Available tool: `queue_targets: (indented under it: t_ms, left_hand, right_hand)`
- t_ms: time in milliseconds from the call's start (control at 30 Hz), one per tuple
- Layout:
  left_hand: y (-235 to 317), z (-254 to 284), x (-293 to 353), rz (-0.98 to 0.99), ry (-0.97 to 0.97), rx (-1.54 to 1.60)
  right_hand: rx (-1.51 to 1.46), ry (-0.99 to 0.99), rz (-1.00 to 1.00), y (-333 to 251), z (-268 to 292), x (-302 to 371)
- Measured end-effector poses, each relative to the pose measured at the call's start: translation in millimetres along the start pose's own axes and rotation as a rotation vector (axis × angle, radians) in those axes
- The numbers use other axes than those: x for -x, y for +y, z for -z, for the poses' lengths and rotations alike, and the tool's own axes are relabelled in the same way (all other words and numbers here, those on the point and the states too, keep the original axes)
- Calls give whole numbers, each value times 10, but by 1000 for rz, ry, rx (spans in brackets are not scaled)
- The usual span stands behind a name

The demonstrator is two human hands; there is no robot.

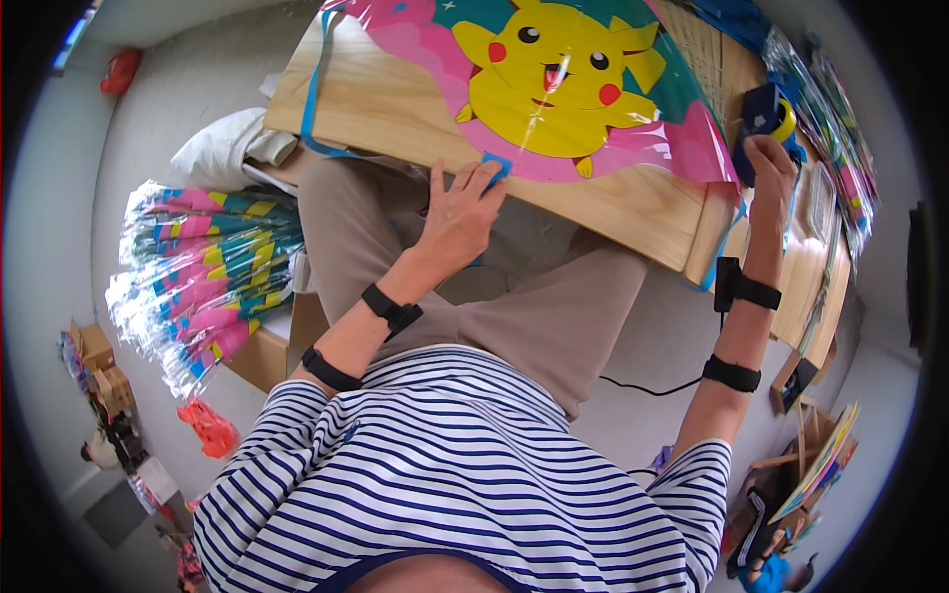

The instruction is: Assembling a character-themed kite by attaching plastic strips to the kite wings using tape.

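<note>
A printed plastic sheet (534, 109), kite-like in shape, lies over the wooden table with a yellow cartoon figure on pink and teal. At its near edge sits a small blue patch (497, 170). My left hand (458, 219) rests there, fingers stretched out and their tips on the patch. Blue ribbon (311, 104) runs down from the sheet's left side. To the right, my right hand (771, 178) has its fingers pinched together beside a dark blue tape dispenser (759, 114) with a yellow core. Whatever lies between those fingertips is too small to make out.
The wooden table (633, 222) ends just above my lap. Several folded printed sheets (203, 277) fan out of a cardboard box (267, 356) at left. More plastic-wrapped sheets (825, 138) lie at far right. A red bag (210, 427) and a black cable (652, 388) are lower down.
</note>
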State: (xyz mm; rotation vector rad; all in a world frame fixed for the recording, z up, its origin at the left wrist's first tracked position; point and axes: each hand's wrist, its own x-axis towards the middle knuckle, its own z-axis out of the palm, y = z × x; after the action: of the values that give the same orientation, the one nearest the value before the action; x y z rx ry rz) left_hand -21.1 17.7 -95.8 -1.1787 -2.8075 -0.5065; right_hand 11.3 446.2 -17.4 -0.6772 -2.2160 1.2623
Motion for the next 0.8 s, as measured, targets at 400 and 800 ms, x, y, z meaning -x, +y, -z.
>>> queue_targets:
  t_ms: [400,800]
  left_hand:
    - [36,-71,11,32,52,15]
    - [18,-203,53,43,169,77]
  right_hand:
    - [380,-957,676,-872,-2119,635]
    - [647,-1186,826,-996,-2652,688]
